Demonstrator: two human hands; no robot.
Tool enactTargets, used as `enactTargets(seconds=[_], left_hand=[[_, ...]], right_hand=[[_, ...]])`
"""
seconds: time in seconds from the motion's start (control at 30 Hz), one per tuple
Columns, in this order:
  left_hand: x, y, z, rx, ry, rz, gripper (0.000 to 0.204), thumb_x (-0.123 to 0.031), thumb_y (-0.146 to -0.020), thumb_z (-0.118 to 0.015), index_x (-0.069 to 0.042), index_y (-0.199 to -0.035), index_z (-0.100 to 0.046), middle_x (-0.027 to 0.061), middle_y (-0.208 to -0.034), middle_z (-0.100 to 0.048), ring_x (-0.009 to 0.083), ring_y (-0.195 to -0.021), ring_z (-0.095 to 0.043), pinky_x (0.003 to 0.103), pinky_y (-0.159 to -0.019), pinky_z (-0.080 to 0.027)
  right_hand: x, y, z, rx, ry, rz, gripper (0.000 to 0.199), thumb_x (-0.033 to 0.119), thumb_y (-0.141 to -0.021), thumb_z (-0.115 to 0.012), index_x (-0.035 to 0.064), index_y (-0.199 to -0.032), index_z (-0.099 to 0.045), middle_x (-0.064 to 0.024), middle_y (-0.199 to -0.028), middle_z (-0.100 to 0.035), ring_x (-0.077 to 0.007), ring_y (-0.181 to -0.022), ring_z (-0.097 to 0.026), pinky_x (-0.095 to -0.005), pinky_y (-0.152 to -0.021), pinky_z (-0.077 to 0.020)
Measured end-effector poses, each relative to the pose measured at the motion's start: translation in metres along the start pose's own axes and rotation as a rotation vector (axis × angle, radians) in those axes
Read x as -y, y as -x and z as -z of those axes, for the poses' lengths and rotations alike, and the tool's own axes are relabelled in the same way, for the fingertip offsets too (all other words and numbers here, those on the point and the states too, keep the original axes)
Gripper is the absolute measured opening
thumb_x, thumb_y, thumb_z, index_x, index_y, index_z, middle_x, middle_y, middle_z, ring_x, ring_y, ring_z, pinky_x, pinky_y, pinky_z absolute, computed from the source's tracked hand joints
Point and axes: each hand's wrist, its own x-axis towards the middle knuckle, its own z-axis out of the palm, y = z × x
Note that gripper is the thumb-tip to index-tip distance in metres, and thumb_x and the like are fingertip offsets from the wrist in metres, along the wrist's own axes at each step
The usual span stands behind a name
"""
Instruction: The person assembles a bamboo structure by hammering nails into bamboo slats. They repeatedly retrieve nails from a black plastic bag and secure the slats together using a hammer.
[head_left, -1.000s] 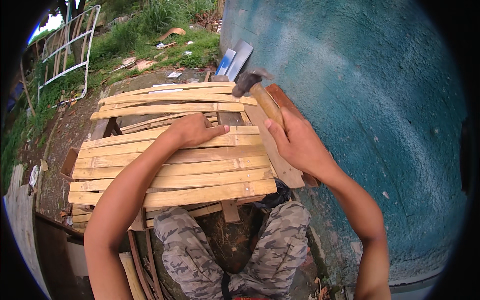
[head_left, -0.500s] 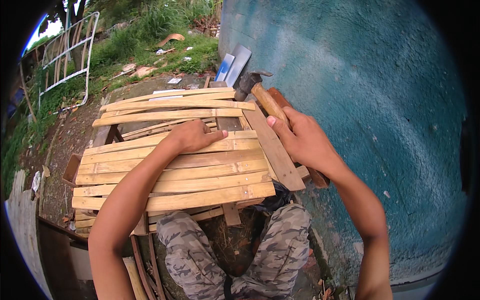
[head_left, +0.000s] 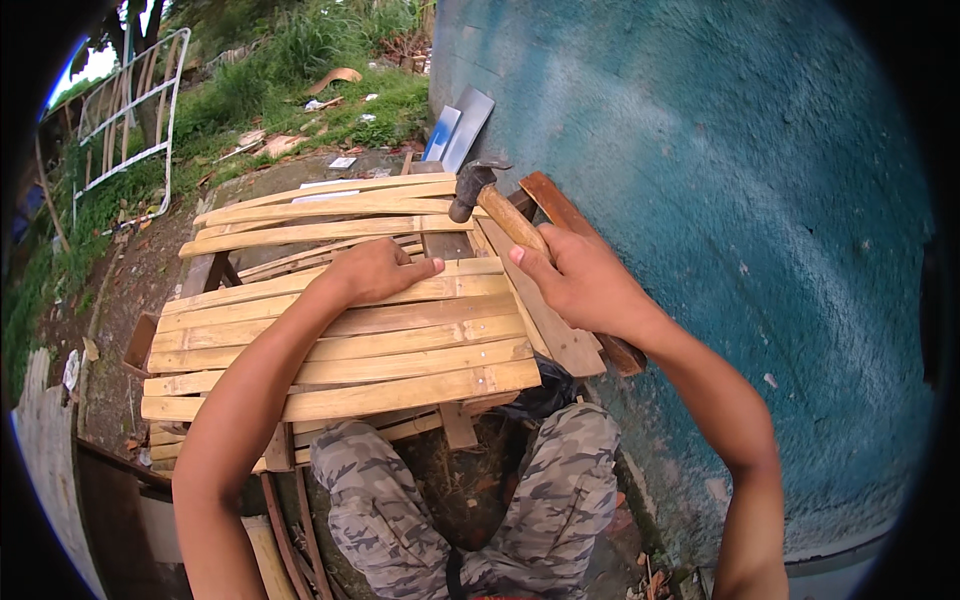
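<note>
My right hand [head_left: 590, 275] is closed around the wooden handle of a claw hammer [head_left: 512, 215]. The dark hammer head hangs over the right ends of the far bamboo slats, apart from the ones under my left hand. My left hand [head_left: 375, 272] grips the farthest bamboo slat [head_left: 470, 284] of the near group. Its thumb points right along the slat, and its fingers curl out of sight at the far edge. Several pale yellow slats lie side by side across a wooden frame [head_left: 445, 243]. A gap separates them from the far slats [head_left: 330, 232].
A loose brown board [head_left: 550, 325] lies right of the slats, with a reddish plank [head_left: 570, 210] against the rough blue wall [head_left: 740, 200]. A black plastic bag [head_left: 545, 392] sits near my right knee. Beyond are flat panels [head_left: 465, 130], grass and a white metal frame [head_left: 165, 100].
My right hand has brought the hammer left and slightly lower, its head now closer to the slats. My left hand keeps its place on the slat. The whole view has shifted a little.
</note>
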Motion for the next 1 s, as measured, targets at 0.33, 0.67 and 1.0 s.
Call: enactTargets(seconds=[0.33, 0.67, 1.0], left_hand=[[-0.001, -0.001, 0.000, 0.007, -0.025, 0.013, 0.091, -0.085, -0.084, -0.046, 0.001, -0.066, -0.071, 0.0204, -0.066, -0.065, 0.0339, -0.071, -0.067, 0.048, -0.073, -0.052], [-0.004, 0.002, 0.002, 0.028, -0.021, 0.026, 0.091, -0.086, -0.084, -0.045, -0.001, -0.075, -0.075, 0.0211, -0.073, -0.069, 0.0343, -0.078, -0.070, 0.049, -0.078, -0.053], [-0.004, 0.000, 0.001, 0.013, -0.038, 0.015, 0.090, -0.085, -0.085, -0.044, -0.002, -0.076, -0.077, 0.0220, -0.075, -0.069, 0.0359, -0.079, -0.069, 0.049, -0.079, -0.053]], right_hand=[[0.000, -0.005, -0.007, -0.338, -0.278, 0.103, 0.044, 0.038, -0.105, -0.052, -0.0050, -0.097, -0.058, -0.0181, -0.066, -0.059, -0.0321, -0.059, -0.061, -0.0453, -0.059, -0.0472], [-0.005, 0.004, -0.005, 0.038, -0.063, -0.067, 0.045, 0.040, -0.105, -0.053, -0.0033, -0.094, -0.058, -0.0106, -0.063, -0.057, -0.0204, -0.050, -0.060, -0.0359, -0.047, -0.0471], [0.008, -0.001, 0.002, -0.336, -0.365, 0.058, 0.043, 0.038, -0.105, -0.052, -0.0033, -0.097, -0.058, -0.0160, -0.070, -0.063, -0.0265, -0.058, -0.062, -0.0378, -0.054, -0.0476]])
